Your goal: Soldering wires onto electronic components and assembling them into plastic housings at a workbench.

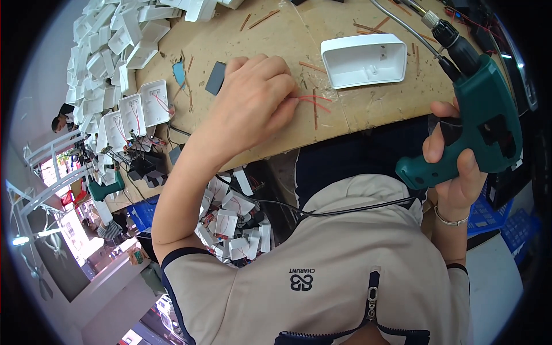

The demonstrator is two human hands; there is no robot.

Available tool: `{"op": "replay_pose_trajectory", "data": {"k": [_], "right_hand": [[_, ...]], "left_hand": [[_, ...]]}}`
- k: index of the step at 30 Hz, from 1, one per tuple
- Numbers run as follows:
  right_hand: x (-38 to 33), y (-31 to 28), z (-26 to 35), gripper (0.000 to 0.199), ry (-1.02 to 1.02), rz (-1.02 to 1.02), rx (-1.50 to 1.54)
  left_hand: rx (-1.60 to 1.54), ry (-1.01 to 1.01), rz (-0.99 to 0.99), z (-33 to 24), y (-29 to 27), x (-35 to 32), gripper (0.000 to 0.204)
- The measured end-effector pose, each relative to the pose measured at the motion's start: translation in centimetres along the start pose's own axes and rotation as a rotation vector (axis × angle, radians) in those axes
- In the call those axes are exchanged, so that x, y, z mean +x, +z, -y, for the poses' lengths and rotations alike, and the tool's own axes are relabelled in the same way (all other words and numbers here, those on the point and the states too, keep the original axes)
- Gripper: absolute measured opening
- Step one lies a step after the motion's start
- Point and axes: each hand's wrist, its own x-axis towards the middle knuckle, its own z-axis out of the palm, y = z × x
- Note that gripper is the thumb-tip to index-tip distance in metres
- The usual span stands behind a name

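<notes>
My left hand (pixel 256 95) is over the cardboard-coloured tabletop, its fingers pinched together on thin red wires (pixel 317 103). The wire ends stick out to the right of the fingertips, and what the fingers cover is hidden. In my right hand (pixel 454 155) is a green pistol-shaped soldering gun (pixel 489 109), gripped by its handle. Its black collar and metal front point up toward the far side, with a curved metal tube (pixel 397 21) alongside. Between the hands, farther back, lies a white plastic housing (pixel 365 68) with its hollow side showing. A dark grey block (pixel 215 78) sits beside my left hand.
Copper-coloured strips (pixel 263 19) lie scattered on the table. White housings (pixel 106 63) are heaped at the far left, and several wired ones (pixel 155 103) stand nearer. More white parts (pixel 233 221) sit below the table edge. A black cable (pixel 310 214) crosses my lap.
</notes>
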Motion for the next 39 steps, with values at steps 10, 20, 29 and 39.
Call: {"op": "replay_pose_trajectory", "data": {"k": [10, 20, 29, 39], "right_hand": [[0.1, 1.8, -0.9, 0.069, 0.026, 0.037, 0.085], [-0.3, 2.2, -1.7, 0.065, 0.212, 0.017, 0.345], [0.2, 2.8, -1.4, 0.067, 0.220, 0.009, 0.377], [0.0, 0.8, -0.8, 0.068, 0.208, -0.040, 0.413]], "left_hand": [[-0.475, -0.099, -0.448, -4.8, 3.4, 0.1, 0.010], [-0.837, -0.215, -0.606, -6.4, 5.8, 2.1, 0.016], [-0.675, -0.080, -0.223, -5.7, 2.7, 3.4, 0.013], [-0.491, 0.184, -0.462, -4.7, 4.5, 4.4, 0.018]]}}
